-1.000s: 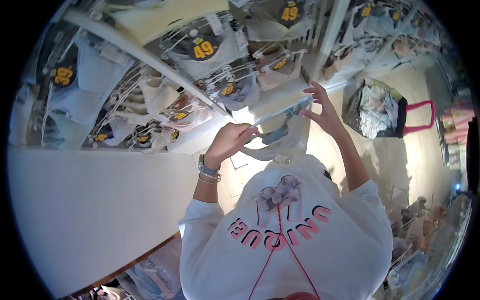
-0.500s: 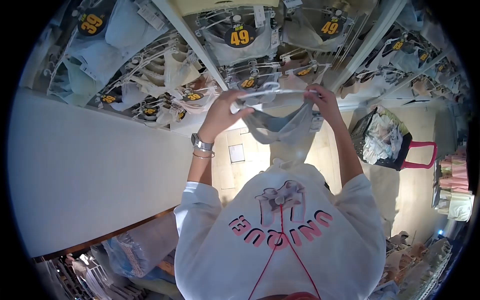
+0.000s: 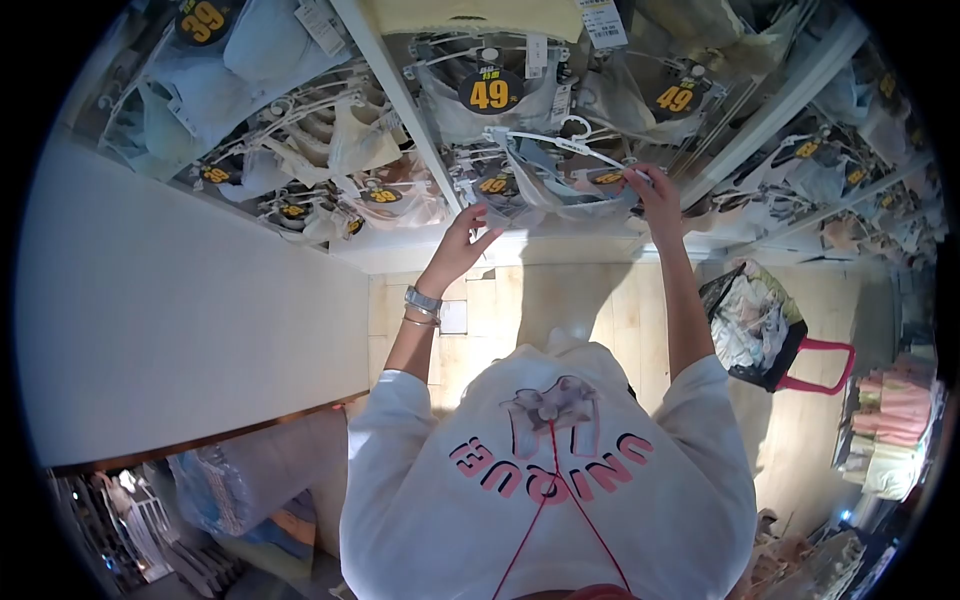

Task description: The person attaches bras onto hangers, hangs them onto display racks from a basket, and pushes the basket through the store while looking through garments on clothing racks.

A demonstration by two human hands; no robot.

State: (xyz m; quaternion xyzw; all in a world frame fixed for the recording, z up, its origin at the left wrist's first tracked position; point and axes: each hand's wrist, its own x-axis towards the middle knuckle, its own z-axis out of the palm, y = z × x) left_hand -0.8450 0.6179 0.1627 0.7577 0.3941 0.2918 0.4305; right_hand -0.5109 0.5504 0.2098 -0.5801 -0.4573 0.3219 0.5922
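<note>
My right hand [image 3: 655, 190] pinches the right end of a white hanger [image 3: 568, 143], which slants down to the right with its hook up. A pale grey-blue bra [image 3: 575, 195] hangs from it, in front of the lower row of hanging bras. My left hand [image 3: 470, 240] is below the hanger's left end, apart from it, thumb and fingers spread beside a grey bra [image 3: 505, 208] on the lower row. Above the hanger is a round 49 price sign [image 3: 490, 92] on the upper row.
White divider posts [image 3: 395, 95] separate the racks of bras. A white panel [image 3: 190, 310] stands at the left. On the floor at the right sits a black basket [image 3: 770, 370] of clothes with a pink handle [image 3: 835, 365]. Folded clothes [image 3: 890, 410] lie at the far right.
The hanger and bra have moved up and forward to the rack. My left hand has let go of the hanger's left end, while my right hand keeps hold of the right end.
</note>
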